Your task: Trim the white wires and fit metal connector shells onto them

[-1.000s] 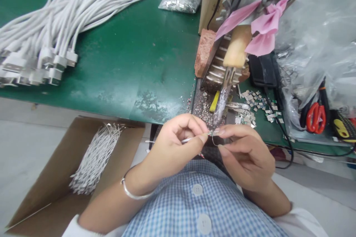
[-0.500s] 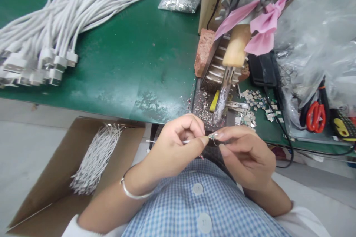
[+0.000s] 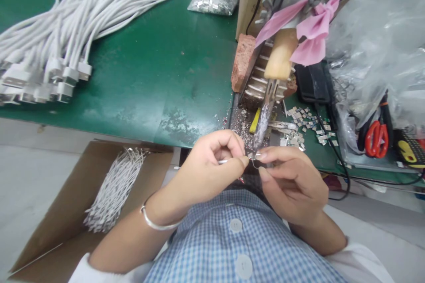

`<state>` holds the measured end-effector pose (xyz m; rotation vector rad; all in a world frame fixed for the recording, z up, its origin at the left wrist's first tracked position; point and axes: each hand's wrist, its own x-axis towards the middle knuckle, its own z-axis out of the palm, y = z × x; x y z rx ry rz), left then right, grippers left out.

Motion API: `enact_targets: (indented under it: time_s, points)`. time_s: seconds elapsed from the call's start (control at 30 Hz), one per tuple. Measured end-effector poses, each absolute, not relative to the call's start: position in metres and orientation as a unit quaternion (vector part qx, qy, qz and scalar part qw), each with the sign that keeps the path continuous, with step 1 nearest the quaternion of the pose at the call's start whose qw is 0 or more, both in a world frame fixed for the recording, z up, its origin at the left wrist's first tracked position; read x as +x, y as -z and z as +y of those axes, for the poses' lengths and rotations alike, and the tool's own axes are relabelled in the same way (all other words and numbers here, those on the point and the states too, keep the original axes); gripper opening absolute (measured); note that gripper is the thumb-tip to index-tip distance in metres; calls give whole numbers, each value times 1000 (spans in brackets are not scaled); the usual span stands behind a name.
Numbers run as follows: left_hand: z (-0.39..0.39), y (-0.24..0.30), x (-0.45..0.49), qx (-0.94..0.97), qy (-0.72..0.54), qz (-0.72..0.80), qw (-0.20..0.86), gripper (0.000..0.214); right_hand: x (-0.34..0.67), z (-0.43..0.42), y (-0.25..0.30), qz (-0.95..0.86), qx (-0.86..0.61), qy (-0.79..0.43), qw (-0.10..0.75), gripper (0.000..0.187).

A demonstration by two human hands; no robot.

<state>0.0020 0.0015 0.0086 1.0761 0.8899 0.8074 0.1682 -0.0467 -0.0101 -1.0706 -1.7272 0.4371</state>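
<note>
My left hand [image 3: 212,177] is closed in a pinch on a thin white cable [image 3: 223,162], whose stripped end points right. Coloured wire ends show below the left thumb. My right hand [image 3: 295,183] pinches a small metal connector [image 3: 253,156] at the cable's end; a thin wire loops down between its thumb and forefinger. Just above both hands is the tip of a soldering iron [image 3: 264,119], fixed pointing downward, with a wooden handle [image 3: 281,55] and pink cloth tied around it. The connector is at or very near the tip; contact cannot be made out.
White USB cables [image 3: 76,22] lie bundled on the green table [image 3: 142,84]. Below, a cardboard box [image 3: 49,216] holds thin white cables [image 3: 114,190]. Small connector pieces [image 3: 299,119], a brick [image 3: 243,59], red-handled pliers [image 3: 376,139] and plastic bags [image 3: 375,31] surround the iron.
Both hands have moved slightly up, bringing the connector and cable end closer to the iron's tip. The grips look the same.
</note>
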Motion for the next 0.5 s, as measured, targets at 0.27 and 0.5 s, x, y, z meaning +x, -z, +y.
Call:
enact_targets:
  time_s: [0.27, 0.5]
  points:
    - [-3, -6, 0, 489, -349, 412, 685, 14, 170, -46, 11, -714, -446, -195, 503, 18]
    - [-10, -1, -4, 499, -328, 425, 680, 13, 172, -50, 13, -713, -436, -220, 503, 18]
